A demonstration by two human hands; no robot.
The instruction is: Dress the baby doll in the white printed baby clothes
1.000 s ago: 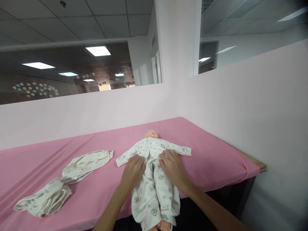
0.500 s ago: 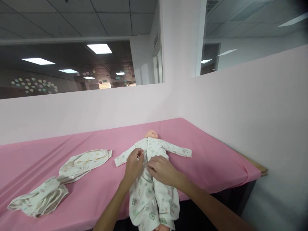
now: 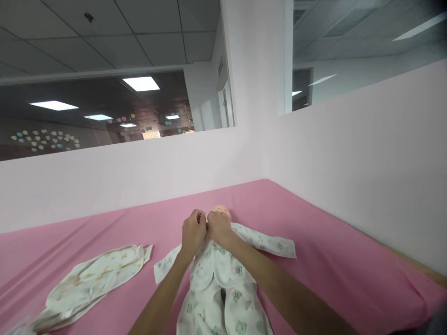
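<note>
A baby doll lies on its back, its head [image 3: 222, 211] away from me, partly behind my right hand. It wears a white printed baby top [image 3: 223, 265], whose front edges meet down the middle, and matching trousers [image 3: 240, 316]. My left hand [image 3: 194, 232] is closed in a pinch at the top's neckline. Right beside it, my right hand [image 3: 220, 229] is also closed at the collar, just below the doll's head. The fingers hide the exact bit of cloth they pinch. Both sleeves stretch out sideways, the left one partly behind my forearm.
A pink sheet [image 3: 324, 260] covers the table, which stands in a corner against white walls [image 3: 167, 167]. Another white printed baby garment [image 3: 98, 279] lies crumpled to the left. Part of another white cloth [image 3: 21, 327] shows at the lower left edge. Windows [image 3: 104, 102] are above.
Both hands have moved from the doll's belly and chest up to the collar and closer together. My right hand, loosely curled before, is now closed. The view has shifted slightly upward.
</note>
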